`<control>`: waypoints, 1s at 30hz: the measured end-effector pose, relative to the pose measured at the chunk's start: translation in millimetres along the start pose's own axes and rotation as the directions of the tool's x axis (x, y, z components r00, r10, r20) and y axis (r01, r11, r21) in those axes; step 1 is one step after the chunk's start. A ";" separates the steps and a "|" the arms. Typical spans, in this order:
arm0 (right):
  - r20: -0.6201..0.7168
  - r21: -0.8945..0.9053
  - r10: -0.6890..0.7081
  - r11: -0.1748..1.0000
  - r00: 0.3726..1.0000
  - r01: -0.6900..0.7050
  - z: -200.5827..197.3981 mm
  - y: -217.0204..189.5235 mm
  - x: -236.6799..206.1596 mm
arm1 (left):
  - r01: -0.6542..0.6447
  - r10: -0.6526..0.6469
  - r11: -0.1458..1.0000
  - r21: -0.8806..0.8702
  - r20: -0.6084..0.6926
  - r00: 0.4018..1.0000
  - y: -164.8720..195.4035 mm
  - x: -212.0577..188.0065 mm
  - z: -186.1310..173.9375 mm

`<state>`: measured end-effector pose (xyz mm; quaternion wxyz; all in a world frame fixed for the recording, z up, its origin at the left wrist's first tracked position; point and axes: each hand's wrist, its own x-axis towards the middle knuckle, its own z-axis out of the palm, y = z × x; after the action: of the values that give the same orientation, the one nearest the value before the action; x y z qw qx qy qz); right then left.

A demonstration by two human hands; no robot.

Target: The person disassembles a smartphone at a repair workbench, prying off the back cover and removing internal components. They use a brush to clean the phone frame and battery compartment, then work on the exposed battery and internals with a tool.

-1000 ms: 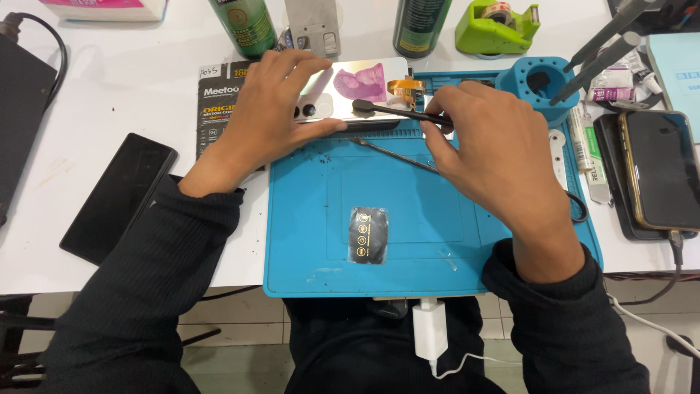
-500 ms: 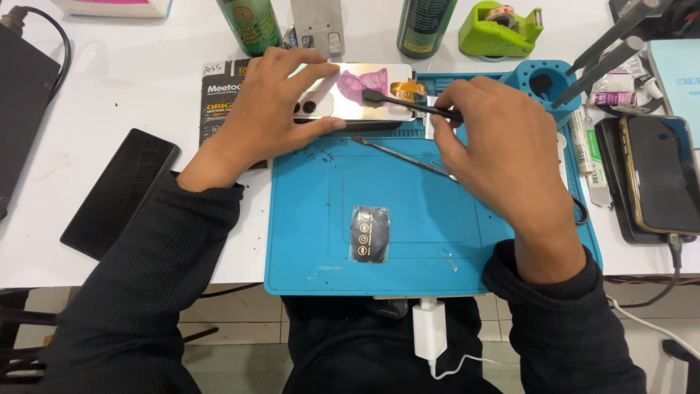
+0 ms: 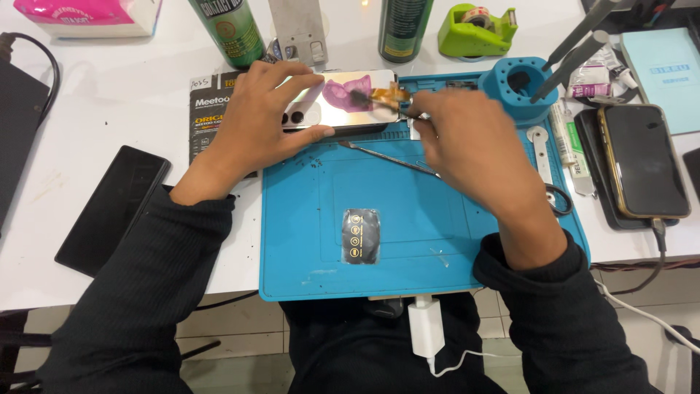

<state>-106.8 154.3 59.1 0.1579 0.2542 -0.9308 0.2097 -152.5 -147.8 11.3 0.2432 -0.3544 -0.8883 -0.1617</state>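
Note:
My left hand point(image 3: 266, 120) presses down on a shiny phone back cover point(image 3: 343, 98) lying at the far edge of a blue work mat point(image 3: 408, 241). The cover has a pinkish patch and an orange flex strip at its right end. My right hand point(image 3: 474, 149) grips a small dark brush point(image 3: 379, 102) whose tip rests on the cover's pink patch. A thin metal pry tool point(image 3: 386, 157) lies on the mat just under my right hand. A small black component point(image 3: 361, 235) with gold marks lies in the mat's middle.
A black phone point(image 3: 109, 208) lies left on the white table; another phone point(image 3: 645, 160) is plugged in at right. Two green cans point(image 3: 226, 29), a green tape dispenser point(image 3: 477, 29), a blue tool holder point(image 3: 521, 84) and a white charger point(image 3: 425, 328) surround the mat.
My right hand has shifted the brush a little to the left across the cover. My left hand stays on the cover.

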 end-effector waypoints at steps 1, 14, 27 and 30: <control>0.061 0.080 0.005 0.997 0.998 -0.010 -0.7 -0.5 -0.1 | 0.005 -0.005 1.000 0.001 0.002 1.000 0.2 -0.5 0.1; 0.150 0.035 0.022 0.999 0.988 -0.028 -2.3 -6.6 -4.2 | -0.010 0.010 1.000 0.019 0.001 1.000 6.2 -7.5 -6.4; 0.184 0.084 0.012 0.996 0.983 -0.028 10.4 -22.9 -5.3 | 0.004 -0.004 1.000 -0.025 -0.003 1.000 10.1 -9.2 -12.8; 0.143 0.099 0.003 0.995 0.990 -0.017 8.4 -20.2 -9.0 | -0.011 0.011 1.000 -0.020 -0.015 1.000 12.2 -11.8 -14.2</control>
<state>-90.0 138.3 54.5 0.0771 0.2713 -0.9294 0.2379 -131.9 -152.4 18.1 0.2473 -0.3605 -0.8827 -0.1721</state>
